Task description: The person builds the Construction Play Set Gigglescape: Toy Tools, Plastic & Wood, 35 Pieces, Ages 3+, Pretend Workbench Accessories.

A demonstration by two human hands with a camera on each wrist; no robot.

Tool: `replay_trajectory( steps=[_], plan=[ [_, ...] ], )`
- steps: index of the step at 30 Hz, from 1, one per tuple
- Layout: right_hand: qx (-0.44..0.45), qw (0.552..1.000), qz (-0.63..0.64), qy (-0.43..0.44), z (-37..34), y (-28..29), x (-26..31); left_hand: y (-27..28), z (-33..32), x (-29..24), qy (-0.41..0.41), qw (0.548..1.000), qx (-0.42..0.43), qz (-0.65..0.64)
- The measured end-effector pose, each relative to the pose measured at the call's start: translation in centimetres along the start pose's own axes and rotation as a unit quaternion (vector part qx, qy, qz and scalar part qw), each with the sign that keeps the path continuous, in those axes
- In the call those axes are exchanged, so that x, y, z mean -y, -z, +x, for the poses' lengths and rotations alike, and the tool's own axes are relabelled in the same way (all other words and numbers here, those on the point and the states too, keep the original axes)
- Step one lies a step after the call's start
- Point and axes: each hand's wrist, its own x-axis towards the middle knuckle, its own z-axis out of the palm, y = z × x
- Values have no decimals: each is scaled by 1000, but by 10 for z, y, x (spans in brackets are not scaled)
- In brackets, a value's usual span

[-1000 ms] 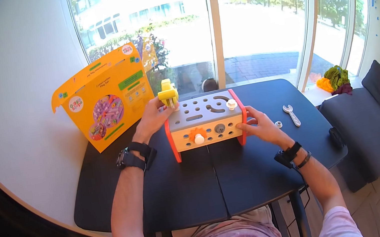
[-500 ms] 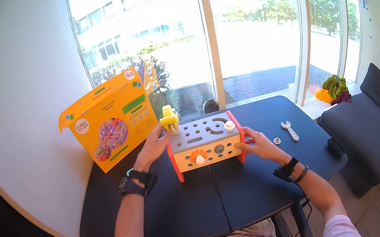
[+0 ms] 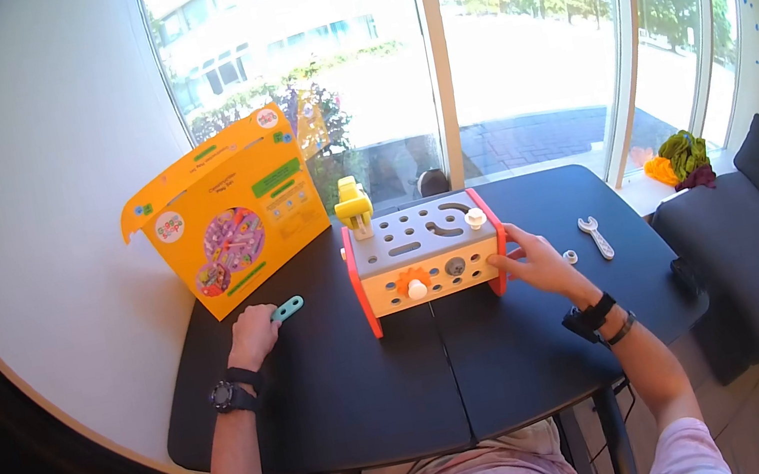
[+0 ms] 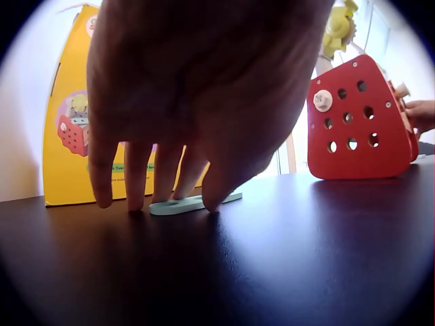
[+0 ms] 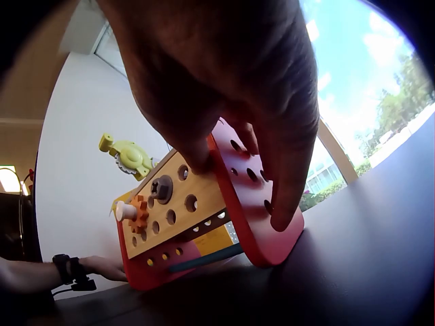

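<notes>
My left hand (image 3: 255, 335) is down on the dark table, left of the toy workbench (image 3: 421, 242). Its thumb and fingers pinch a flat teal strip with holes (image 3: 289, 309), which lies low against the tabletop in the left wrist view. My right hand (image 3: 543, 267) grips the workbench's red right end panel (image 5: 262, 234), thumb at the front and fingers on the outer side. A yellow toy piece (image 3: 353, 207) stands on the grey top's left end, a white bolt (image 3: 475, 219) at its right. An orange gear (image 3: 404, 282) and a grey screw (image 3: 456, 267) sit on the front.
A yellow play-set box (image 3: 233, 212) stands behind my left hand. To the right of the workbench lie a white toy wrench (image 3: 596, 239) and a small white nut (image 3: 570, 257). A dark chair (image 3: 728, 226) is beyond the table's right edge, windows behind.
My left hand has left the yellow piece at the workbench's left end and come down to the left, onto the teal strip. The right hand stays on the red panel.
</notes>
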Motion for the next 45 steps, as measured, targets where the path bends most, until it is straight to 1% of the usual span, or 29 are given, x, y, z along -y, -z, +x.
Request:
replay_trajectory(
  steps=[2, 5, 8, 9, 10, 12, 14, 15, 17, 19, 20, 21, 22, 24, 26, 28, 31, 32, 35, 37, 40, 43, 45],
  plan=[
    [-48, 998, -34, 33, -5, 2, 10, -1, 2, 2, -22, 999, -38, 2],
    [-122, 990, -58, 36, -11, 8, 21, 11, -2, -2, -88, 990, -100, -48],
    [-163, 983, -59, 59, -18, 14, 46, 58, -14, -34, -58, 973, -147, -166],
    [-164, 982, -59, 78, -20, 15, 55, 63, -11, -37, -93, 949, -171, -249],
    [-164, 980, -59, 96, -21, 15, 64, 67, -9, -42, -115, 930, -151, -315],
    [-162, 977, -48, 130, -19, 9, 70, 100, -21, -79, -155, 876, -112, -443],
    [-160, 973, -27, 165, -14, 3, 74, 121, -27, -109, -247, 876, -125, -396],
    [-183, 962, -73, 188, -12, -1, 75, 126, -28, -121, -292, 872, -133, -370],
    [-230, 930, -164, 236, -6, -8, 78, 127, -25, -135, -316, 882, -113, -332],
    [-262, 915, -206, 228, 0, -14, 67, 123, -18, -145, -337, 882, -99, -315],
    [-279, 906, -227, 223, 5, -18, 57, 118, -12, -145, -330, 885, -87, -316],
    [-247, 918, -230, 209, 9, -16, 46, 110, -5, -146, -323, 888, -74, -318],
    [-218, 940, -194, 179, 11, -14, 37, 106, -1, -147, -317, 891, -62, -319],
    [-158, 974, -117, 116, 12, -13, 32, 101, 5, -146, -323, 888, -67, -321],
    [-139, 980, -86, 111, 15, -12, 31, 96, 8, -145, -332, 881, -74, -330],
    [-129, 984, -67, 103, 21, -9, 34, 94, 11, -145, -316, 888, -56, -329],
    [-115, 989, -30, 88, 42, -3, 17, 93, 12, -149, -303, 897, -46, -319],
    [-113, 990, -37, 79, 49, -2, 14, 93, 12, -151, -301, 899, -49, -315],
    [-109, 991, -56, 61, 67, 3, 7, 86, 14, -156, -296, 885, -51, -355],
    [-110, 990, -67, 57, 80, 4, 3, 85, 18, -159, -293, 885, -39, -359],
    [-129, 984, -121, 37, 104, 5, -9, 84, 18, -164, -270, 889, -23, -368],
    [-128, 988, -84, -26, 128, 3, -22, 79, 22, -172, -252, 889, -26, -382],
    [-127, 990, -62, -25, 139, 2, -24, 79, 23, -177, -248, 889, -29, -385]
  ],
)
